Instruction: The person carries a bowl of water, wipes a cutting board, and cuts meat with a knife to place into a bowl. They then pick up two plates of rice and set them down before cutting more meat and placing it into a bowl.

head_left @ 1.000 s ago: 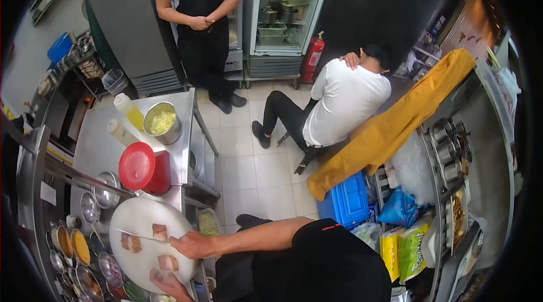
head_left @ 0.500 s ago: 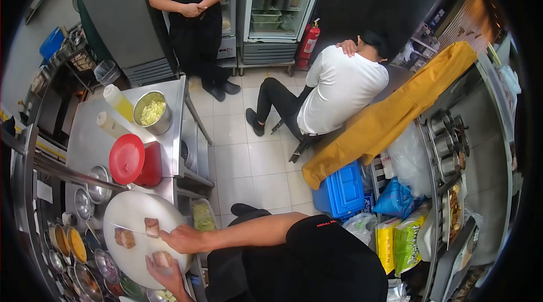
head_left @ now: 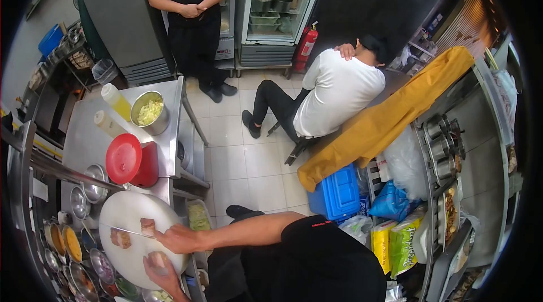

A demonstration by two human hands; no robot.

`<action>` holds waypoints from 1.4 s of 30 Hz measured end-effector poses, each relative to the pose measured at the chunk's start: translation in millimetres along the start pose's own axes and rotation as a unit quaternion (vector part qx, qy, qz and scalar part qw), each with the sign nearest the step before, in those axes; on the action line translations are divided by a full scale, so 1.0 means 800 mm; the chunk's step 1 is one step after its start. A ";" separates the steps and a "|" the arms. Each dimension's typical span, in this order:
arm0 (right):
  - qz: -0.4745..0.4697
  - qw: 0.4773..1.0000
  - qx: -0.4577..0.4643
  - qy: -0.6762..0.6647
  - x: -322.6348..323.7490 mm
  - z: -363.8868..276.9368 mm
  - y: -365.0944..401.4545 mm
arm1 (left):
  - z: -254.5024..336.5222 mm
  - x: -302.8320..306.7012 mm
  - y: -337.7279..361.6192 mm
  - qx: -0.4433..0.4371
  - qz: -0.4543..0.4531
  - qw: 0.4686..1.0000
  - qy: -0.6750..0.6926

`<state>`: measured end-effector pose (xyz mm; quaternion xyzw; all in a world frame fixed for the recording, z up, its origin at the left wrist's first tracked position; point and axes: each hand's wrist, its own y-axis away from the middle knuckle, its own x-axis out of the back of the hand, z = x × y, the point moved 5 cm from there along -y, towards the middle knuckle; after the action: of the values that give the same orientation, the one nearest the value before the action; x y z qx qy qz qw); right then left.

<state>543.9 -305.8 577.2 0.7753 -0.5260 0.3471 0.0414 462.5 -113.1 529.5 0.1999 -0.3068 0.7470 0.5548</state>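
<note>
Meat piece (head_left: 158, 259) on the white cutting board (head_left: 121, 211), left hand (head_left: 163, 277) against it, pinch uncertain; right hand (head_left: 177, 239) wrapped round the knife (head_left: 130, 231). The piece is probably light, soft and slippery, best held by its sides; two other pieces (head_left: 120, 238), a metal bar (head_left: 73, 175) and bowls (head_left: 72, 241) limit space

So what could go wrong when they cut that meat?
The left hand touches a piece of meat near the knife in the right hand, so it might get nicked if something slips.

Bowls crowd close to the edge of the cutting board, so a piece pushed too far could perhaps tumble into one.
</note>
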 end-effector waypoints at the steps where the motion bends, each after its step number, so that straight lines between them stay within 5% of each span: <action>1: -0.015 1.000 -0.002 0.007 0.000 -0.002 -0.004 | 0.000 0.000 0.001 0.007 -0.003 1.000 0.006; 12: -0.059 0.998 0.012 0.022 0.039 -0.054 -0.011 | -0.031 0.030 0.028 0.039 0.056 0.998 -0.019; 15: -0.080 0.996 0.012 0.033 0.030 -0.047 -0.005 | -0.044 0.041 0.039 0.052 0.192 0.975 0.100; 24: 0.022 0.999 0.015 0.023 -0.017 0.006 0.007 | -0.052 0.033 0.044 0.041 0.270 0.960 0.061; 31: 0.002 1.000 0.013 0.026 -0.014 0.006 0.006 | -0.052 0.021 0.037 0.105 0.253 0.961 0.039; 42: -0.029 0.999 -0.005 0.034 -0.014 0.006 0.001 | -0.036 0.023 0.032 0.069 0.253 0.964 -0.041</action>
<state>543.2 -299.1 566.8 0.7778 -0.5030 0.3697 0.0731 433.6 -85.3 513.9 0.1840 -0.3178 0.8737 0.3191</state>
